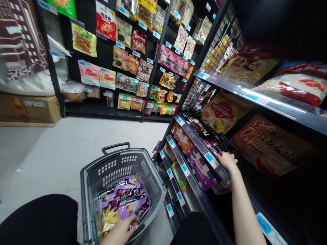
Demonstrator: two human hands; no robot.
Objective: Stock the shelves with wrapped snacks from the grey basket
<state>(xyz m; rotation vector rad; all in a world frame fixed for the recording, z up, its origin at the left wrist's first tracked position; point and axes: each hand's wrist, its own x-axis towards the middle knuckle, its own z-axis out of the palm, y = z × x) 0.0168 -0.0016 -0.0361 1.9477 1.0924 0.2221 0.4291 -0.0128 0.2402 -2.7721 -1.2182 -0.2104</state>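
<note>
My left hand (pixel 125 228) is low inside the grey shopping basket (pixel 114 157), near its front wall. Its fingers are curled by the small packets, and whether they hold one is hidden. Slim black snack packets (pixel 131 197), purple packets (pixel 131 208) and yellow packets (pixel 110 217) lie loosely in the basket. Off to the right, my right hand (pixel 227 160) reaches over the front edge of a shelf. Bent down among a row of black packets (pixel 201 128), its fingers are closed, with the tips out of sight.
Shelf rails with blue price tags (pixel 209 157) run along my right side. Large cereal bags (pixel 270 144) stand behind the black packets. Bagged snacks (pixel 84 40) hang on the far rack. A cardboard box (pixel 30 109) sits on the floor (pixel 58 146) at left. My knees flank the basket.
</note>
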